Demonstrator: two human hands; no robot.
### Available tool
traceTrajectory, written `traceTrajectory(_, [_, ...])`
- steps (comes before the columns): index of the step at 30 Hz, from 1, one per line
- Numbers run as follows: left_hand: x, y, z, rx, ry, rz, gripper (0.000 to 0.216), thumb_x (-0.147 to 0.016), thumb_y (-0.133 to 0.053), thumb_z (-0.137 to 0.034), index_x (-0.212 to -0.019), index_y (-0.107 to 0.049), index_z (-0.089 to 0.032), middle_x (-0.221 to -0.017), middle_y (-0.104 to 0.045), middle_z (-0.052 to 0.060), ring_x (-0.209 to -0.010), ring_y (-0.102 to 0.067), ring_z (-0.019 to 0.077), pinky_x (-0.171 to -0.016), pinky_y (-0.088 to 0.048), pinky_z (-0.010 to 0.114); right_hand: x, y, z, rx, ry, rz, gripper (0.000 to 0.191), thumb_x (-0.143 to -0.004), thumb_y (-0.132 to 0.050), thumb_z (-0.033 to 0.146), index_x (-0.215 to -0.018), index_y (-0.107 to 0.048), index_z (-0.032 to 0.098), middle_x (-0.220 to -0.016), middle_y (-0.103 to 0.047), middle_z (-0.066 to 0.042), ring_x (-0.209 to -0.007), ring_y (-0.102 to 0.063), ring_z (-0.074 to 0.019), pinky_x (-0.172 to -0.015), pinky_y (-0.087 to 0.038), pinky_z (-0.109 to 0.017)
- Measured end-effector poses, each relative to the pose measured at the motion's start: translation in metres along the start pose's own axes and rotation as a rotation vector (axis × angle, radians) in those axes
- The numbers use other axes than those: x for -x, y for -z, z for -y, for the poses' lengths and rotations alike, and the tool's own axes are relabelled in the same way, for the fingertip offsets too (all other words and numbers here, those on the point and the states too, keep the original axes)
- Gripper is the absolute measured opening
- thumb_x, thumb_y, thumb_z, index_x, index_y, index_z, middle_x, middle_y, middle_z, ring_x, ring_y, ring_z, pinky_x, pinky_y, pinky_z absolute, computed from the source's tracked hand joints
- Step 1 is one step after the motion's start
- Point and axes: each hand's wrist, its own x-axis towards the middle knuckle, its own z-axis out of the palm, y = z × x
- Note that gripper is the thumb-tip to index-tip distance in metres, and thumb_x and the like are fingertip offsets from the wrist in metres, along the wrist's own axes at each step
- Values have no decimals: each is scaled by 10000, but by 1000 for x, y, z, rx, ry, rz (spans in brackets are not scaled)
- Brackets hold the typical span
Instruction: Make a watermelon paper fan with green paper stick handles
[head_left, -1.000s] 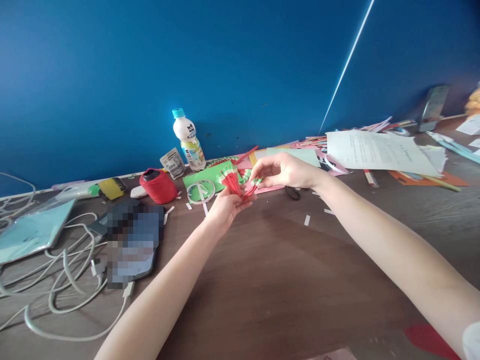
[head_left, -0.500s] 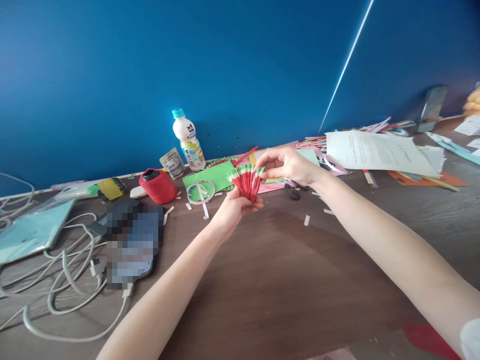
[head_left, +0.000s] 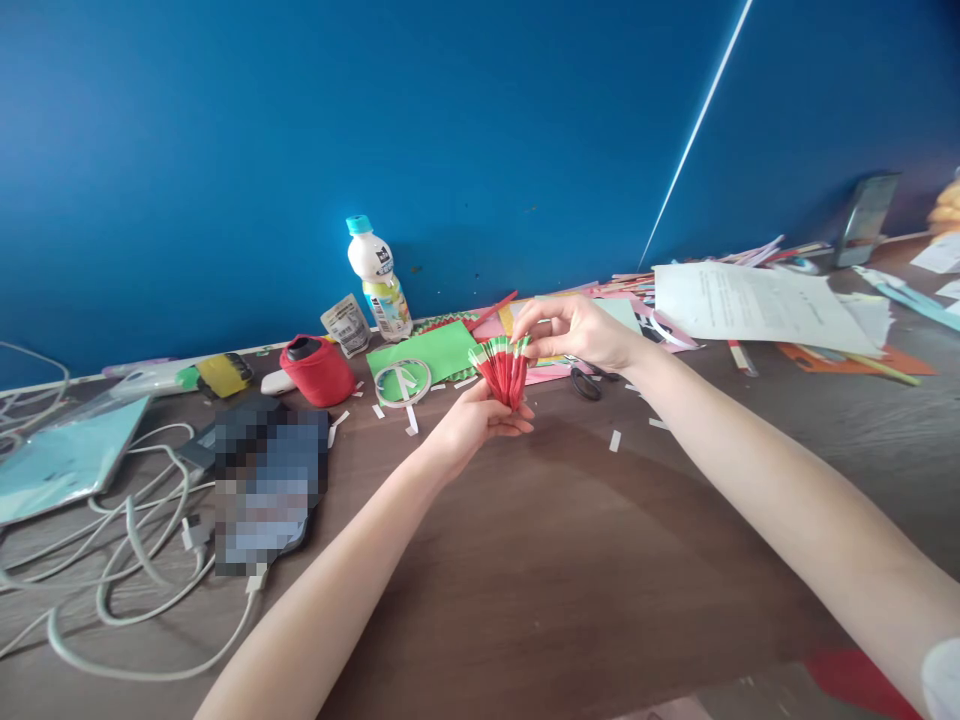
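Observation:
A pleated paper fan (head_left: pixel 504 372), red with a white and green band along its top, is held up over the table. My left hand (head_left: pixel 480 418) pinches its narrow lower end. At the fan's upper right edge, the fingertips of my right hand (head_left: pixel 574 332) are closed on the pleats. Behind my hands lie a green paper sheet (head_left: pixel 424 352) and a pair of dark-handled scissors (head_left: pixel 586 382). A roll of white tape (head_left: pixel 403 382) rests by the green sheet, left of the fan.
Along the blue wall stand a drink bottle (head_left: pixel 379 280) and a red cloth-like roll (head_left: pixel 319 372). A phone (head_left: pixel 274 490) with a white cable (head_left: pixel 135 672) lies at left. White printed paper (head_left: pixel 757 305) and coloured strips lie at right. Small white scraps (head_left: pixel 615 441) dot the table.
The fan has narrowed, its left pleats drawn in toward the right. My left hand has shifted slightly downward and right; my right hand stays at the upper edge.

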Motion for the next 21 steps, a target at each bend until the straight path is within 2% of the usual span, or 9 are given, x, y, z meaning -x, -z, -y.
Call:
traceTrajectory(8, [0, -5, 0, -89, 12, -50, 169, -662, -428, -40, -761, -506, -153, -698, -615, 20, -606, -614, 133, -681, -463, 292, 0, -1, -1, 43, -21, 3, 181, -625, -743, 247, -778, -667, 186, -789, -639, -2, -730, -608, -128, -680, -530, -290])
traceTrajectory(15, [1, -7, 0, -97, -2, -38, 179, -654, -444, -21, -751, -506, -158, -656, -618, 12, -569, -595, 124, -651, -468, 281, 0, -1, -2, 39, -45, 3, 200, -618, -746, 266, -775, -667, 172, -786, -651, -7, -726, -624, -139, -694, -534, -302])
traceTrajectory(21, [0, -6, -1, -143, 4, -21, 178, -662, -444, -20, -755, -513, -156, -664, -617, 3, -577, -597, 115, -640, -467, 262, 0, -2, 0, 10, -56, -7, 166, -623, -741, 225, -763, -671, 173, -778, -651, 3, -692, -612, -112, -669, -532, -270])
